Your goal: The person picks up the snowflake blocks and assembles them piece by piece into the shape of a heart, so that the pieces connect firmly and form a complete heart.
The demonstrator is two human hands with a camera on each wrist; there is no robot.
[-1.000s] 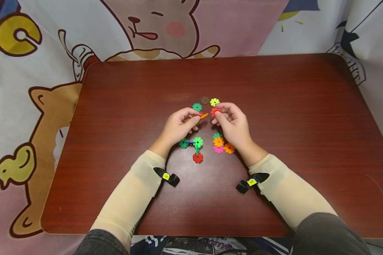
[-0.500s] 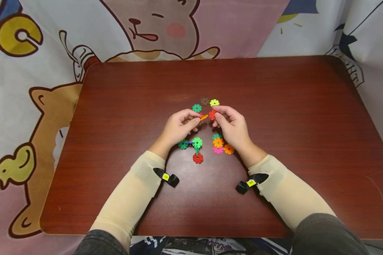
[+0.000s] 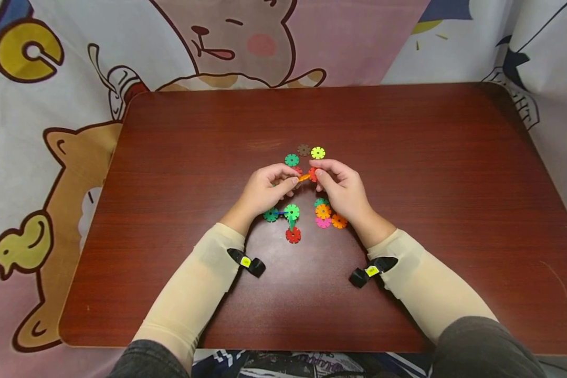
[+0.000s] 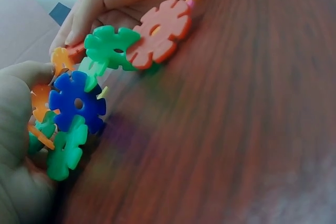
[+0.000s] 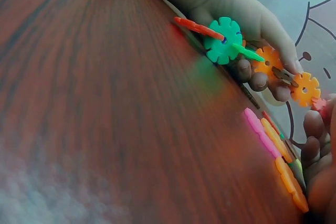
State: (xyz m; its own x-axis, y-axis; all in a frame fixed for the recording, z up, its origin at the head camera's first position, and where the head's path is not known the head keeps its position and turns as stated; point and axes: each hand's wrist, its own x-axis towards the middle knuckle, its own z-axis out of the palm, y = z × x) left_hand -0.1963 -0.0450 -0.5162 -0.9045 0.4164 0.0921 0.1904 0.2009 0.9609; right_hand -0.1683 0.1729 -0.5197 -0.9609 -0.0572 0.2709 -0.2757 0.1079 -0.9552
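My left hand [image 3: 264, 188] pinches an orange notched disc [image 3: 304, 178], seen nearly edge-on in the head view. My right hand [image 3: 341, 184] pinches a red notched disc [image 3: 313, 174] between thumb and fingers. The two discs meet between the hands; whether their notches are engaged I cannot tell. In the right wrist view a brown disc [image 5: 284, 76] sits between that orange disc and another orange disc [image 5: 266, 60] at the left fingers. Below the left hand in the head view are joined discs: green [image 3: 291, 212], blue [image 4: 77, 103] and red [image 3: 293, 235]. My left palm hides part of the chain.
Beyond the hands lie loose discs: teal [image 3: 291, 160], brown [image 3: 303, 150] and yellow [image 3: 318, 153]. Near the right wrist is a cluster with an orange disc [image 3: 323, 211] and a pink disc [image 3: 323, 223]. The brown table [image 3: 430, 157] stands before a cartoon-print cloth [image 3: 349, 42].
My right hand has moved left and slightly nearer me, carrying the red disc up to the orange one. The left hand has barely moved, and the loose discs lie as before.
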